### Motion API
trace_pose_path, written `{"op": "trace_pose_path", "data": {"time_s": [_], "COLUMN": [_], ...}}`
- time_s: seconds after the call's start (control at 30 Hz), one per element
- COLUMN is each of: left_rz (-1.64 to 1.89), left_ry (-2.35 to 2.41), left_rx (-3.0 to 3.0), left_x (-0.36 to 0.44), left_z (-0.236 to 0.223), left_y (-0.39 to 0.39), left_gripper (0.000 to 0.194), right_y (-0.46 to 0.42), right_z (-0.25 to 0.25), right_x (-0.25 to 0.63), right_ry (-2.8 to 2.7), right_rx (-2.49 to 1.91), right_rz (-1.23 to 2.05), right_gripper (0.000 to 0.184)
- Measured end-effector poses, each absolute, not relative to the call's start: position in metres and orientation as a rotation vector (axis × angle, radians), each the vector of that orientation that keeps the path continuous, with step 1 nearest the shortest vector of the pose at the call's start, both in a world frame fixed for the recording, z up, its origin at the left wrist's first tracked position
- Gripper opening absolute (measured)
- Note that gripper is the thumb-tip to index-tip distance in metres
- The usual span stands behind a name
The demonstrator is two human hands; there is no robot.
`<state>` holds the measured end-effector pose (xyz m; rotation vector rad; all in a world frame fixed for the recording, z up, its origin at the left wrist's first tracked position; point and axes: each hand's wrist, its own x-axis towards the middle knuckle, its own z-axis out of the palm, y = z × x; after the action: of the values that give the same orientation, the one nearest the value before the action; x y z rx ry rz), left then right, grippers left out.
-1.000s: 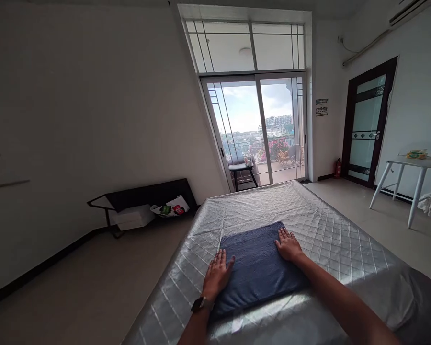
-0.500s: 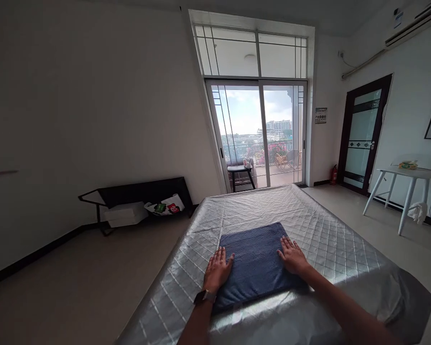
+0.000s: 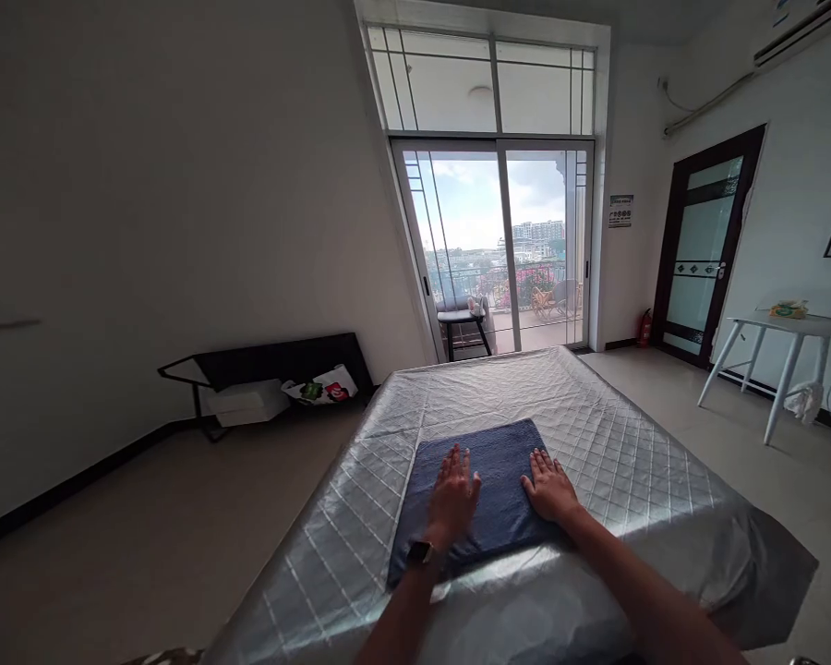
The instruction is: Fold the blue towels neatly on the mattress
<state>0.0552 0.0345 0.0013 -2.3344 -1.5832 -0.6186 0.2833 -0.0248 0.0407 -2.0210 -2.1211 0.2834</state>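
A dark blue towel (image 3: 495, 453), folded into a flat rectangle, lies on a table covered with a silvery quilted cloth (image 3: 630, 462). My left hand (image 3: 453, 494), slightly blurred, is over the left-middle part of the towel with its fingers stretched out; a dark watch (image 3: 419, 552) sits on that wrist. Along the towel's right edge rests my right hand (image 3: 551, 487), flat with fingers extended. Neither hand grips anything. Part of the towel is hidden beneath both hands and forearms.
A black low bench (image 3: 277, 363) with a white box (image 3: 246, 404) and a printed bag (image 3: 322, 386) stands by the left wall. At right is a white table (image 3: 793, 323) with a tissue pack (image 3: 789, 309). Behind are a sliding glass door (image 3: 499, 249) and a fire extinguisher (image 3: 644, 328).
My left hand has moved right from the towel's left edge onto its surface. My right hand stays at the right edge. The towel appears slightly farther left, and the camera view has shifted a little.
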Motion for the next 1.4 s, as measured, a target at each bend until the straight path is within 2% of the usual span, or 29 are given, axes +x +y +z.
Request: {"op": "trace_pose_path", "data": {"time_s": [0.13, 0.27, 0.47, 0.63, 0.73, 1.03, 1.27, 1.4], "left_rz": [-0.450, -0.299, -0.282, -0.184, -0.166, -0.315, -0.354, -0.377], "left_ry": [-1.480, -1.360, -1.557, -1.883, -1.940, -1.905, -1.892, -1.866], "left_rx": [-2.653, -2.816, -2.740, -2.548, -2.500, -2.463, -2.474, -2.472], "left_x": [0.143, 0.170, 0.092, -0.002, -0.031, -0.030, -0.032, -0.034], "left_z": [0.006, 0.001, -0.011, -0.011, -0.011, -0.015, -0.014, -0.015], "left_y": [0.016, 0.018, 0.017, -0.008, -0.021, -0.025, -0.026, -0.026], "left_gripper": [0.060, 0.059, 0.061, 0.068, 0.071, 0.064, 0.062, 0.059], "right_y": [-0.025, -0.023, -0.021, -0.024, -0.026, -0.064, -0.121, -0.128], "right_z": [0.037, 0.034, 0.039, 0.044, 0.048, 0.064, 0.067, 0.072], "right_x": [0.287, 0.289, 0.285, 0.284, 0.284, 0.285, 0.306, 0.321], "right_ry": [-2.167, -2.223, -2.158, -2.143, -2.144, -2.145, -2.100, -2.062], "right_rx": [-2.017, -2.009, -2.046, -2.053, -2.049, -2.029, -1.945, -1.863], "right_rz": [0.217, 0.199, 0.245, 0.282, 0.278, 0.213, 0.252, 0.352], "right_gripper": [0.062, 0.062, 0.066, 0.068, 0.068, 0.061, 0.034, 0.030]}}
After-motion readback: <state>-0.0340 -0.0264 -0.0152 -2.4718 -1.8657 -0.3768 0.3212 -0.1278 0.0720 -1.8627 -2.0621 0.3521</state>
